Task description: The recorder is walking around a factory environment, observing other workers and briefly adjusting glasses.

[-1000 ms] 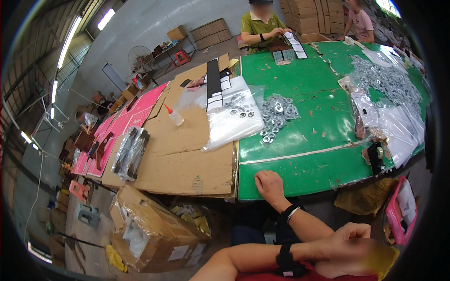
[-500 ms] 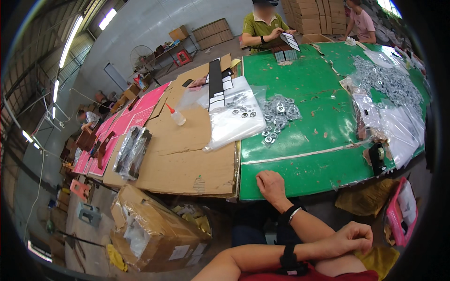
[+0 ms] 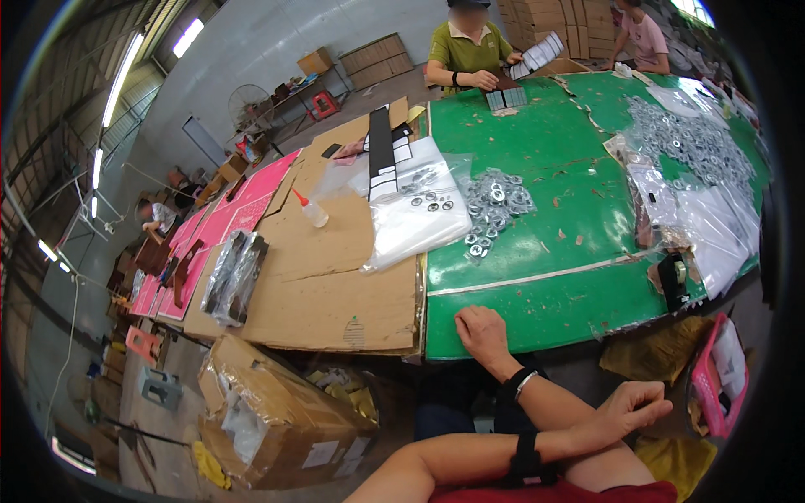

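Observation:
My forearms cross near the table's front edge, the left lying over the right. My right hand [image 3: 484,332] rests on the edge of the green tabletop [image 3: 537,323], fingers curled in and nothing visible in them. Further right, off the table, my left hand [image 3: 627,413] hangs past the right forearm. Its fingers are loosely bent, slightly apart and empty. Both wrists wear black bands. Beyond my right hand lies a pile of metal rings [image 3: 496,205], next to clear plastic bags [image 3: 419,239] with a few rings on top.
Cardboard [image 3: 319,293] covers the table's left part, with a red-tipped squeeze bottle [image 3: 315,213] and a plastic-wrapped bundle [image 3: 236,277]. A larger ring heap [image 3: 696,142] lies far right beside a tape dispenser [image 3: 673,281]. An open carton [image 3: 285,419] stands below left. Across the table a co-worker [image 3: 470,50] handles striped sheets.
My left hand has lifted a little and its fingers have uncurled slightly. My right hand stays in place. The co-worker's striped sheet has swung up to the right.

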`<act>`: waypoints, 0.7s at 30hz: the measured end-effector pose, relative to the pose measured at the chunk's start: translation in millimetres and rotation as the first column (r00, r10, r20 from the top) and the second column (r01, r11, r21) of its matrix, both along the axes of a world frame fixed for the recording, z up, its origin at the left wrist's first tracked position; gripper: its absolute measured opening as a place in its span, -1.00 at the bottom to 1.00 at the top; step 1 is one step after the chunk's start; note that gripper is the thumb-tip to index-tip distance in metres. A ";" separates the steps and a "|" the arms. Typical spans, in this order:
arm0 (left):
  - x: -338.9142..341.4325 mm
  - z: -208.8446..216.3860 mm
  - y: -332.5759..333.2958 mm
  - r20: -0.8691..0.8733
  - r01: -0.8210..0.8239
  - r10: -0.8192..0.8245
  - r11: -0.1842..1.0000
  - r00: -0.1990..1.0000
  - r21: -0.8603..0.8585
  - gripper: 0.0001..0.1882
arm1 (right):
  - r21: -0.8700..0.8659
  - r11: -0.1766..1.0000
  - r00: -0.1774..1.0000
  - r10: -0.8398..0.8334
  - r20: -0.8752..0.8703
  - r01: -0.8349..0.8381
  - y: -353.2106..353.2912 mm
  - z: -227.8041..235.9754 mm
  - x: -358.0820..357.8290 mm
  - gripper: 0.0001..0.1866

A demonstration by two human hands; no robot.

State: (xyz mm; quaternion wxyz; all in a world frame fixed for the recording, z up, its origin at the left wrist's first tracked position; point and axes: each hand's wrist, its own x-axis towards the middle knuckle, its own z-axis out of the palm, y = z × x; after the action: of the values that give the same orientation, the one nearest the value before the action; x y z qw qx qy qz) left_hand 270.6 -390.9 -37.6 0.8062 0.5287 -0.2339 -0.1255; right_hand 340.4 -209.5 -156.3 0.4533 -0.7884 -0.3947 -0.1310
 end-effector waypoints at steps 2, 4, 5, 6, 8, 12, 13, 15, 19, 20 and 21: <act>2.2 -4.5 -2.4 -0.033 -0.058 0.058 0.998 0.998 0.025 -0.58 | 0.003 1.000 1.000 -0.002 0.003 0.002 -0.8 -0.7 0.5 -0.93; 2.7 -7.6 -1.2 -0.004 -0.068 0.068 0.995 0.998 0.076 -0.61 | -0.006 1.000 1.000 -0.007 -0.003 0.007 -1.6 -0.8 0.2 -0.92; 3.1 -10.3 -1.1 0.065 -0.076 0.068 0.989 0.996 0.127 -0.75 | -0.007 1.000 1.000 -0.011 -0.004 0.011 -2.3 -1.7 0.9 -0.92; 3.0 -9.6 -1.4 0.132 -0.084 0.061 0.981 0.989 0.175 -0.81 | -0.008 1.000 1.000 -0.016 -0.006 0.016 -3.9 -3.1 1.9 -0.92; -1.0 -4.5 -12.8 0.303 -0.245 0.203 0.963 0.931 0.108 -0.63 | -0.015 0.999 0.999 -0.034 -0.011 0.034 -8.8 -6.2 4.3 -0.92; 0.4 -14.1 -9.9 0.508 -0.409 0.293 0.903 0.810 0.132 -0.03 | 0.031 0.999 1.000 0.015 0.003 -0.015 3.8 5.8 -3.3 -0.92; -1.8 -15.4 -11.8 0.504 -0.392 0.282 0.912 0.817 0.124 -0.03 | 0.019 1.000 1.000 -0.003 -0.003 0.004 -0.1 3.1 -1.1 -0.92; -5.6 -11.2 -9.0 0.236 -0.120 0.097 0.989 0.967 0.086 -0.25 | 0.009 1.000 1.000 -0.018 -0.009 0.018 -3.3 0.3 1.0 -0.93; 4.8 3.8 8.1 -0.084 0.343 -0.336 0.867 0.938 0.362 -0.26 | 0.024 1.000 1.000 -0.005 -0.013 0.005 -1.4 1.8 0.7 -0.92; -1.8 2.5 6.4 -0.013 0.170 -0.174 0.941 0.985 0.292 -0.49 | 0.026 1.000 1.000 -0.003 -0.012 0.004 -1.1 2.2 0.4 -0.92; -7.1 0.8 5.6 0.046 -0.009 -0.001 0.978 0.999 0.207 -0.71 | 0.022 1.000 1.000 0.003 -0.012 -0.003 -0.6 2.4 0.1 -0.92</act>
State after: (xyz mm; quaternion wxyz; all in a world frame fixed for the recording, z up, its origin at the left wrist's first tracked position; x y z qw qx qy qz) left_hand 263.6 -385.3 -36.8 0.7414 0.6130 -0.2370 -0.1355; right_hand 340.5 -210.2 -153.9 0.4647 -0.7835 -0.3915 -0.1299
